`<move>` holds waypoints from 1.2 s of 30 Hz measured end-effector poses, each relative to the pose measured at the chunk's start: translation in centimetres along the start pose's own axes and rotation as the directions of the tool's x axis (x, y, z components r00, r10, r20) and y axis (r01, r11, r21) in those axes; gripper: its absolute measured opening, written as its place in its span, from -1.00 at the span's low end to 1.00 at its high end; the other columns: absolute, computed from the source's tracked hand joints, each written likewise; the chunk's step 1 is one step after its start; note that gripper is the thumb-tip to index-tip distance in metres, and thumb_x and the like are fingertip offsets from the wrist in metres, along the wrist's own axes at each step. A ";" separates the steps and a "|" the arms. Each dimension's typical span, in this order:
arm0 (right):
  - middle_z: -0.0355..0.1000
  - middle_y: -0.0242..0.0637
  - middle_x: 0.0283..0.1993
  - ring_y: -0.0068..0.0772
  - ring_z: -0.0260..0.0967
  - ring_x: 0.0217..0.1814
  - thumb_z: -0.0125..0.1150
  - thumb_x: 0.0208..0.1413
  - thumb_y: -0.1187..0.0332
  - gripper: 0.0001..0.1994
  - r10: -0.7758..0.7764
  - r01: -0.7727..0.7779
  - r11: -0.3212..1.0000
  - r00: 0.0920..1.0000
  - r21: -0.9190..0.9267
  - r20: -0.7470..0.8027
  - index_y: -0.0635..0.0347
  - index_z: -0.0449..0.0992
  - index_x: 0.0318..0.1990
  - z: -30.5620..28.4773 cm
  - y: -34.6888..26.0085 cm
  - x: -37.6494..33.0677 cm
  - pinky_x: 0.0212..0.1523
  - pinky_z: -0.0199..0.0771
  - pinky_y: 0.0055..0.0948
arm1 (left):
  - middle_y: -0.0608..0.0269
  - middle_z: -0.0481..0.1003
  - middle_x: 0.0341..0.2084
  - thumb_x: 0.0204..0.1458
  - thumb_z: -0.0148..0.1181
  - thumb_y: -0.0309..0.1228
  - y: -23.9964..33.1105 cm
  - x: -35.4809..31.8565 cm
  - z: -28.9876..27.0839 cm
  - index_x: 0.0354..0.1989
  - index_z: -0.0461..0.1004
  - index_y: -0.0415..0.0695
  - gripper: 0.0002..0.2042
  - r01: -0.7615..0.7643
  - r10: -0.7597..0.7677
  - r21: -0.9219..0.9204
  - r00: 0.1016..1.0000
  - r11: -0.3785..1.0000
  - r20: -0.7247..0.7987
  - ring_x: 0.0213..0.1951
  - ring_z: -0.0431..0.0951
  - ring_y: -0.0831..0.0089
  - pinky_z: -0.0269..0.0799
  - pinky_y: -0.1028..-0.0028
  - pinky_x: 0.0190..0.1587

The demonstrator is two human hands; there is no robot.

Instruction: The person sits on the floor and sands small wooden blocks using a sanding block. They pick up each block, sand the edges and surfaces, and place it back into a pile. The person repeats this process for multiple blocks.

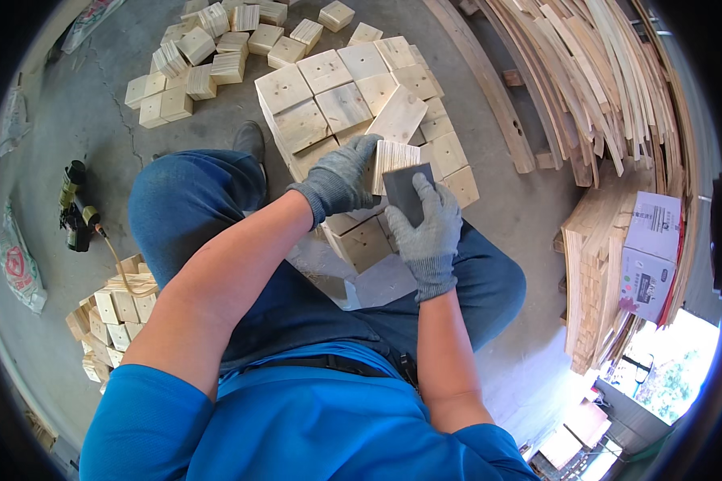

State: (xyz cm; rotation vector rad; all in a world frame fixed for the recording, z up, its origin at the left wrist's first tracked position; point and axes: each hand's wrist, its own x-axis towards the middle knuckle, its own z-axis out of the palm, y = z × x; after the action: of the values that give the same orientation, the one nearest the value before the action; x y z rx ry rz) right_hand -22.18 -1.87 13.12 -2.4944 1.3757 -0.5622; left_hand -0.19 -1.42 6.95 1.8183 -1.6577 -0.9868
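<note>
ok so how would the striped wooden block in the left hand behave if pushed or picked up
The striped wooden block is probably stiff, its edges straight in the gloved left hand. Flat faces and square corners suggest it would slide rather than roll. Its pale wood hints at modest weight.

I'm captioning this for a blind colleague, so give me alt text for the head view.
The gloved left hand holds a wooden block while the gloved right hand holds a dark pad up to it, over a stack of blocks. More blocks lie on the floor, and long planks are piled at right.
</note>
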 end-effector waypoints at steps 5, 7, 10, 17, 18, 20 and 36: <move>0.46 0.14 0.26 0.22 0.43 0.31 0.61 0.01 0.07 -0.31 0.009 -0.009 1.000 1.000 0.001 0.014 0.08 0.57 0.32 1.5 1.6 4.2 0.31 0.44 0.13 | -0.11 0.35 0.37 -0.21 0.70 -0.09 0.0 0.0 0.0 0.53 0.17 -0.04 0.08 0.031 -0.031 0.012 0.999 0.999 0.012 0.34 0.48 -0.09 0.45 0.15 0.39; 0.47 0.15 0.27 0.22 0.44 0.32 0.60 0.02 0.10 -0.31 0.035 -0.036 0.999 0.999 0.030 0.038 0.07 0.57 0.32 1.6 1.8 5.3 0.34 0.45 0.10 | -0.11 0.36 0.36 -0.21 0.69 -0.10 0.3 -0.1 -0.1 0.53 0.17 -0.03 0.08 0.033 -0.033 -0.005 0.999 0.999 0.003 0.34 0.48 -0.09 0.46 0.15 0.38; 0.47 0.15 0.27 0.22 0.44 0.32 0.61 0.02 0.12 -0.32 0.027 -0.030 0.998 0.998 0.048 0.051 0.07 0.57 0.33 1.5 1.7 6.1 0.33 0.46 0.09 | -0.11 0.36 0.34 -0.21 0.69 -0.10 0.1 -0.3 -0.2 0.52 0.17 0.00 0.07 0.031 -0.031 -0.019 1.000 0.999 -0.006 0.33 0.49 -0.09 0.46 0.15 0.37; 0.48 0.15 0.25 0.22 0.45 0.30 0.61 0.01 0.13 -0.32 0.019 -0.019 0.999 1.000 0.035 0.014 0.09 0.58 0.32 1.8 1.7 5.6 0.33 0.48 0.08 | -0.11 0.37 0.35 -0.22 0.69 -0.10 0.1 -0.3 0.0 0.51 0.18 -0.02 0.07 0.021 -0.021 -0.008 1.000 1.000 -0.004 0.33 0.49 -0.10 0.46 0.13 0.37; 0.48 0.15 0.25 0.22 0.45 0.30 0.61 0.01 0.13 -0.32 0.026 -0.026 0.999 1.000 0.048 0.012 0.09 0.58 0.31 1.8 1.6 5.6 0.33 0.48 0.08 | -0.10 0.37 0.35 -0.22 0.69 -0.10 0.2 -0.3 -0.1 0.51 0.18 -0.02 0.07 0.023 -0.023 -0.009 1.000 1.000 0.000 0.33 0.49 -0.10 0.46 0.14 0.38; 0.48 0.15 0.26 0.22 0.45 0.31 0.61 0.01 0.13 -0.33 0.038 -0.039 0.998 0.999 0.048 0.013 0.09 0.58 0.31 1.8 1.6 5.6 0.33 0.47 0.08 | -0.10 0.37 0.35 -0.22 0.69 -0.11 0.3 -0.3 -0.2 0.51 0.18 -0.03 0.07 0.027 -0.027 -0.010 1.000 1.000 0.008 0.32 0.50 -0.10 0.46 0.14 0.38; 0.45 0.15 0.31 0.21 0.42 0.34 0.59 0.05 0.13 -0.30 0.078 -0.078 0.997 0.997 0.012 0.021 0.07 0.54 0.37 1.7 1.6 4.7 0.36 0.44 0.10 | -0.10 0.38 0.33 -0.22 0.71 -0.07 0.5 -0.2 -0.3 0.50 0.21 -0.01 0.07 -0.001 0.000 0.047 1.000 0.999 0.020 0.29 0.52 -0.12 0.50 0.10 0.33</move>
State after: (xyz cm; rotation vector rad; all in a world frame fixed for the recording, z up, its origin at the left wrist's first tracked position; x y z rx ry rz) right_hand -20.40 -6.68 12.00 -2.4182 1.4499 -0.5259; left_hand -0.31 -1.31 7.54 1.8438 -1.7066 -0.9761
